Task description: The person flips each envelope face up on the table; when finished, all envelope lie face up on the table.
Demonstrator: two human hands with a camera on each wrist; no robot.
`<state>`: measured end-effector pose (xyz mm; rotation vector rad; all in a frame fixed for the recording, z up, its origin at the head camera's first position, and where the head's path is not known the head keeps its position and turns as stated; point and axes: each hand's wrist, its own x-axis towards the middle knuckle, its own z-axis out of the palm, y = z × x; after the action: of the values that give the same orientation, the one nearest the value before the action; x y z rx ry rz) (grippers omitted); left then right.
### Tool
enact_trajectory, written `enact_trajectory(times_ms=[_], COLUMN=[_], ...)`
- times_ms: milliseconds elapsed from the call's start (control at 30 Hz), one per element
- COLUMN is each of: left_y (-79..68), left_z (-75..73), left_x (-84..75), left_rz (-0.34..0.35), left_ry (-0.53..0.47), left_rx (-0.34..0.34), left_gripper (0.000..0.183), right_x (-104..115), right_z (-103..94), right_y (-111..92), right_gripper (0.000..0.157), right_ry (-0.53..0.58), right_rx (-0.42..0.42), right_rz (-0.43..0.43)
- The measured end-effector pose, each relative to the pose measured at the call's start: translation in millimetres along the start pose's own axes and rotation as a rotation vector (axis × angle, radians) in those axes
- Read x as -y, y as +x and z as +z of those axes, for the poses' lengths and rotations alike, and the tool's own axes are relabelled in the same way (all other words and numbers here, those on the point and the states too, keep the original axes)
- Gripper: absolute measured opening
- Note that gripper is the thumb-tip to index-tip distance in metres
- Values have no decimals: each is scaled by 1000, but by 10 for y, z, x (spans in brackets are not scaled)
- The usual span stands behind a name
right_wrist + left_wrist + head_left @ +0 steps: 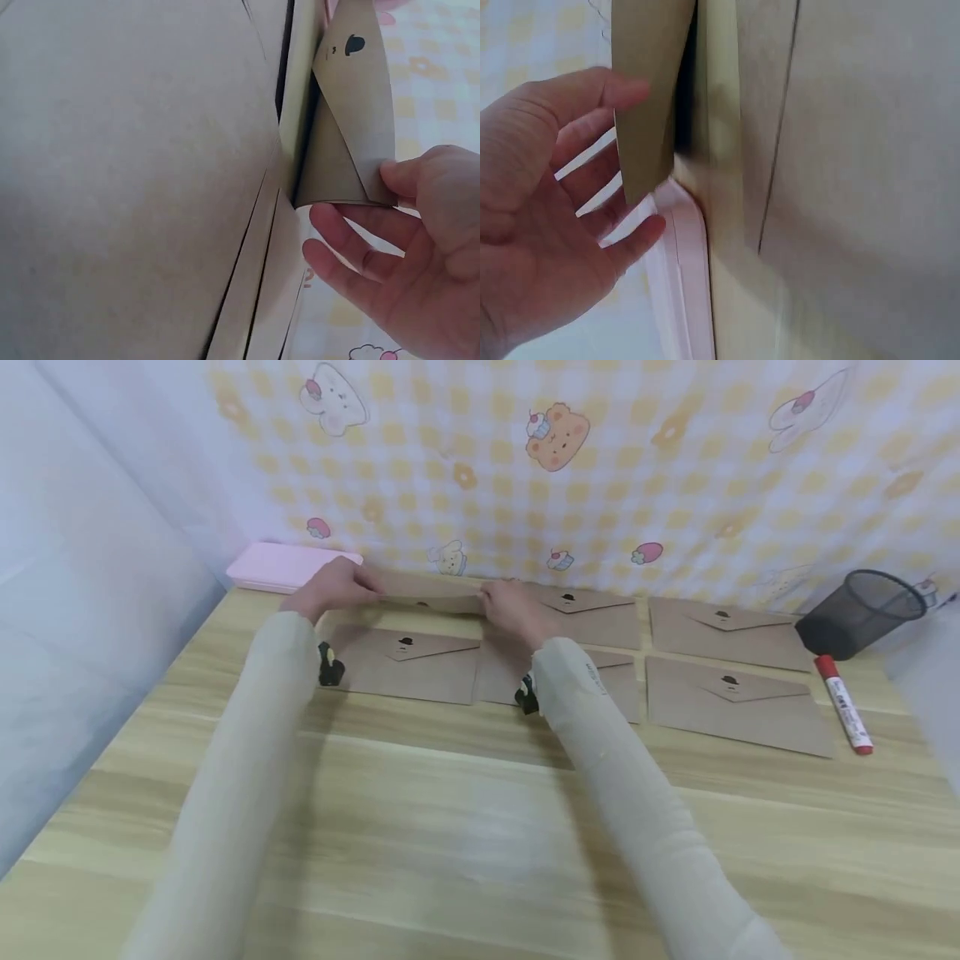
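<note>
Near the back edge of the table, a brown paper envelope (431,592) with a small hat print is lifted and tilted up, bowed along its length. My left hand (335,587) pinches its left end; in the left wrist view the thumb lies on the envelope's face (649,120) and the fingers pass behind it. The right hand (517,610) pinches the opposite end, thumb in front, as the right wrist view shows beside the flap (360,97). Just in front lies another envelope (427,672), flat on the table. One more (626,672) is partly covered by my right forearm.
Further envelopes (731,631) lie in two rows toward the right. A red marker (843,703) and a black mesh pen holder (862,610) are at the right end. A pink case (277,567) sits at the back left, against the checked cloth (480,485).
</note>
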<state>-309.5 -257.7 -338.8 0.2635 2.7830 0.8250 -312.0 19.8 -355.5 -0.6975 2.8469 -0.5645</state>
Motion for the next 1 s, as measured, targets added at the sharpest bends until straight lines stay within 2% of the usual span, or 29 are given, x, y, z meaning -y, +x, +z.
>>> enact_trajectory(times_ms=[100,333,533,733,833,1000], left_y=[-86,-159,-139,-118,-115,-122], left_z=[-16,104,279,358,374,395], left_x=[85,186,197,125,92,73], left_rz=[-12,-17,-117,-217,-259,-258], left_ry=[-44,-274,-459,-487,-491,-534], left_rx=[-37,-119,-249,-400,-429,-473], left_gripper=[28,40,46,56,51,47], right_x=[-12,-106,-142,-119,-102,-74], right_z=[33,61,89,130,138,144], right_y=[1,-54,-84,-87,-105,-127], right_gripper=[28,25,25,24,20,14], right_ry=[52,207,268,276,251,231], right_rx=[-31,-123,-260,-353,-385,-449], right_rz=[3,72,110,139,105,45])
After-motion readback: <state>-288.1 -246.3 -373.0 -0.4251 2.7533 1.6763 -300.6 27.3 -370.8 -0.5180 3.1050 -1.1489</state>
